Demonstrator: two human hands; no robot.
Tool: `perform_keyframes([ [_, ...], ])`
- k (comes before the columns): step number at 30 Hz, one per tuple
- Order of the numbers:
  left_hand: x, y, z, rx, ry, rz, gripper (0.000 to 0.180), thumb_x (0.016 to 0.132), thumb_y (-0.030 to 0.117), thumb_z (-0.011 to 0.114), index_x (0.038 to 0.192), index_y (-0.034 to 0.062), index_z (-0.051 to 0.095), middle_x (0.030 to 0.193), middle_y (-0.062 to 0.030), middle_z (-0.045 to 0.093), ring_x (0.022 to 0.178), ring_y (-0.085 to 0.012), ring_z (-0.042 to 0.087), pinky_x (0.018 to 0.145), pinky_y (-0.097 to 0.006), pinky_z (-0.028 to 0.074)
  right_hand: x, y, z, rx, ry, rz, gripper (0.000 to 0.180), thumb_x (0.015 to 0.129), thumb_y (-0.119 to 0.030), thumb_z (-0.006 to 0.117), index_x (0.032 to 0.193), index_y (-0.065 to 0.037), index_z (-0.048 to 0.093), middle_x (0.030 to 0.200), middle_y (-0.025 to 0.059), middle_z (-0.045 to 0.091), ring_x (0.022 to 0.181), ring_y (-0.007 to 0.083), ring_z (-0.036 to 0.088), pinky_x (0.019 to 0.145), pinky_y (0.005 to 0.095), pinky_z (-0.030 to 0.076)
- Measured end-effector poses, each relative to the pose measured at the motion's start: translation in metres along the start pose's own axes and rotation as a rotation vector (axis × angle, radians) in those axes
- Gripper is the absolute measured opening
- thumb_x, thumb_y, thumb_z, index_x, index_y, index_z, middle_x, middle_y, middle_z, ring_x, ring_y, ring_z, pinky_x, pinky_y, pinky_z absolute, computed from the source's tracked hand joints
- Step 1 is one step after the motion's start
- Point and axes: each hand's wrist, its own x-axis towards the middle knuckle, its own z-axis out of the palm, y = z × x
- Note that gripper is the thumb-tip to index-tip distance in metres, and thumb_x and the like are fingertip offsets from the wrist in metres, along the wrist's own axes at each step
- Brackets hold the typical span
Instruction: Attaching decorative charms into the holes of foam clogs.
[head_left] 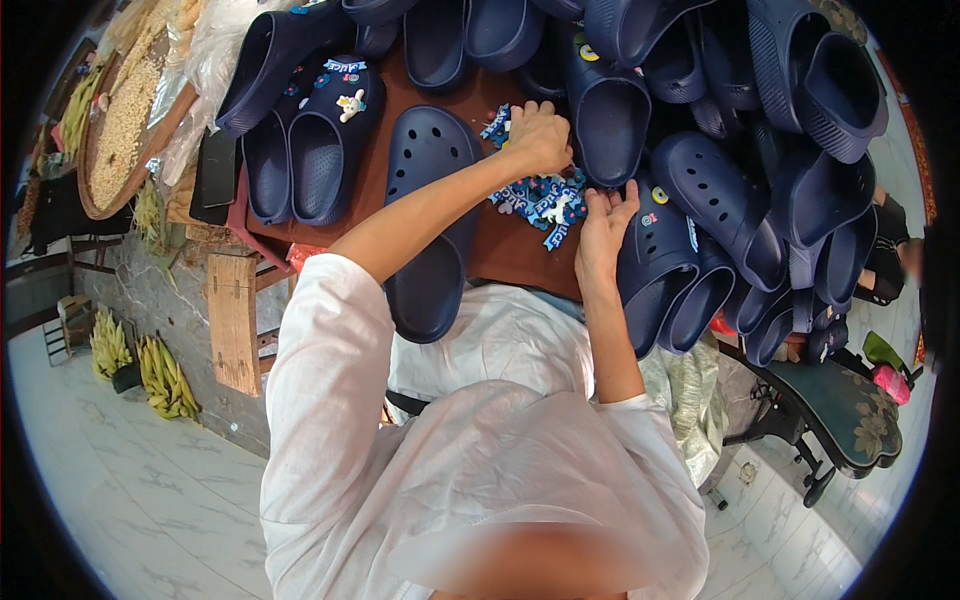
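A heap of small blue and white shoe charms (556, 207) lies on the brown tabletop (520, 262) in front of me. My left hand (538, 140) reaches over the heap's upper part with its fingers bent down; whatever they pinch is hidden beneath them. Beside the heap, my right hand (607, 228) is turned partly palm up with its fingers apart and nothing in it. A navy clog (432, 150), with no charm showing in its holes, lies under my left forearm. Close above my right fingers is another clog (610, 120). A charm-decorated clog (655, 255) stands to the right.
Many navy clogs (720, 185) are piled at the right and far side. A decorated pair (335, 130) stands at the left, near a dark phone-like slab (219, 168). Farther left is a tray of pale kernels (125, 140). A dark flowered chair (850, 410) stands at the right.
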Motion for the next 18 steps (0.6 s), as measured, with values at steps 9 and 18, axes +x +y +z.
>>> perform_keyframes([
  [9,-0.006,-0.03,-0.03,-0.227,0.018,-0.094,0.03,0.08,0.019,0.063,0.107,0.018,0.075,0.122,-0.0166,0.063,0.115,-0.0362,0.057,0.096,-0.049,0.045,-0.006,0.009,-0.005,0.012,-0.011,-0.049,0.073,0.093,0.004,0.049,0.152,-0.001,0.007,0.152,0.0288,0.024,0.142,0.0335,0.032,0.116,0.0398,0.026],
  [18,0.0,-0.044,-0.017,-0.014,-0.034,-0.019,0.049,0.08,0.015,0.063,0.129,0.0121,0.062,0.135,-0.0169,0.052,0.124,-0.0417,0.047,0.101,-0.052,0.041,-0.026,0.008,-0.011,-0.117,-0.04,-0.007,0.06,0.095,0.006,0.04,0.151,0.001,0.018,0.149,0.0267,0.032,0.141,0.0308,0.036,0.116,0.0372,0.027],
])
